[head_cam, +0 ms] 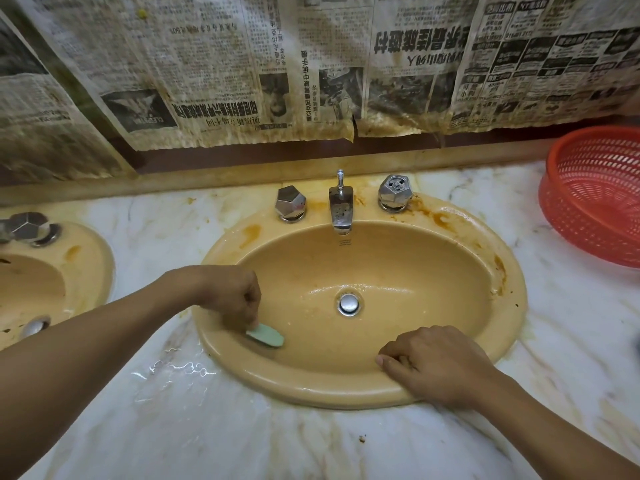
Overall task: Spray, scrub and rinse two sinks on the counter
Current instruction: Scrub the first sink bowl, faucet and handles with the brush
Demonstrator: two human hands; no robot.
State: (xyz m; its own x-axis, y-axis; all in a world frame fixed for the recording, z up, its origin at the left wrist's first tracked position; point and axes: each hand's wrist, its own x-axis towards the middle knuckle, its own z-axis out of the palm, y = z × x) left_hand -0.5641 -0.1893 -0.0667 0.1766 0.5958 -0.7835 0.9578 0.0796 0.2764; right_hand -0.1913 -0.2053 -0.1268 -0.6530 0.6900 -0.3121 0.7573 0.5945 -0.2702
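The yellow sink point(450, 258) is wet — the left hand point(235, 296) grips a green scrub brush point(266, 336) inside it; the right hand point(436, 362) rests curled on its rim, holding nothing.

Two bare forearms, no sleeves, left hand point(231, 295) and right hand point(437, 362) without gloves or rings

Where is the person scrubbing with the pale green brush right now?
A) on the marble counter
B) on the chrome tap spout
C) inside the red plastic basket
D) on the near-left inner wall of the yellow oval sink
D: the left hand presses the pale green brush against the near-left inner wall of the yellow oval sink, just below its rim.
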